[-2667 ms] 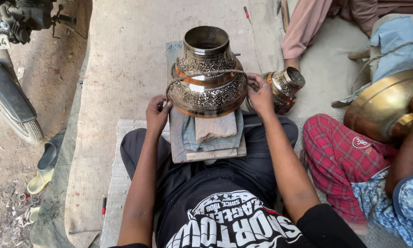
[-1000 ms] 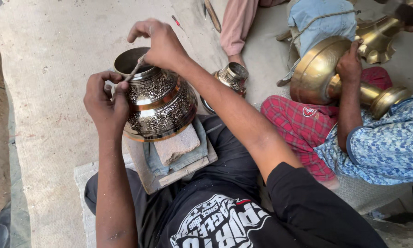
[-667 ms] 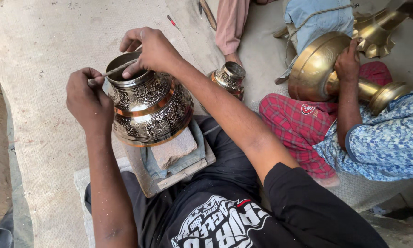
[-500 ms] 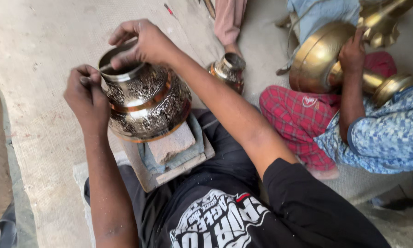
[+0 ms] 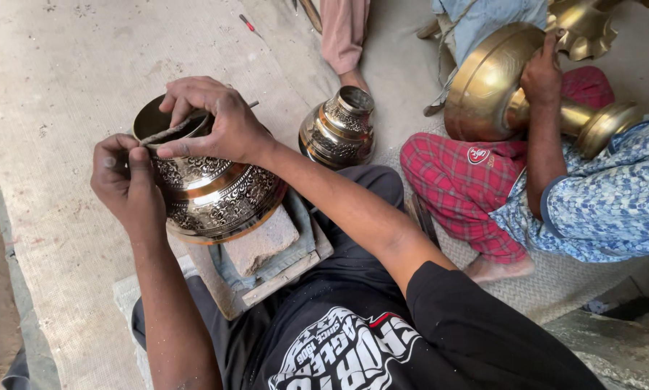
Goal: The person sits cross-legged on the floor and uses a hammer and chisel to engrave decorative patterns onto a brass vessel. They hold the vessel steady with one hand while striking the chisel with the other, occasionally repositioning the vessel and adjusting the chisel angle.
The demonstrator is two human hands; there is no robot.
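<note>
Fingers of your left hand (image 5: 126, 184) pinch one end of a thin strip (image 5: 169, 133); your right hand (image 5: 212, 123) presses its other end against the rim of the engraved brass pot (image 5: 212, 195), which leans tilted on a stone block (image 5: 263, 242) in your lap. Beside you, another person's hand (image 5: 541, 72) grips a large brass vessel (image 5: 490, 83)

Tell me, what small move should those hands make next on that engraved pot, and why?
Probably draw the thin strip on around the engraved pot's neck. The left hand pinches one end, the right hand presses it at the rim, and the pot leans tilted on the padded block.
</note>
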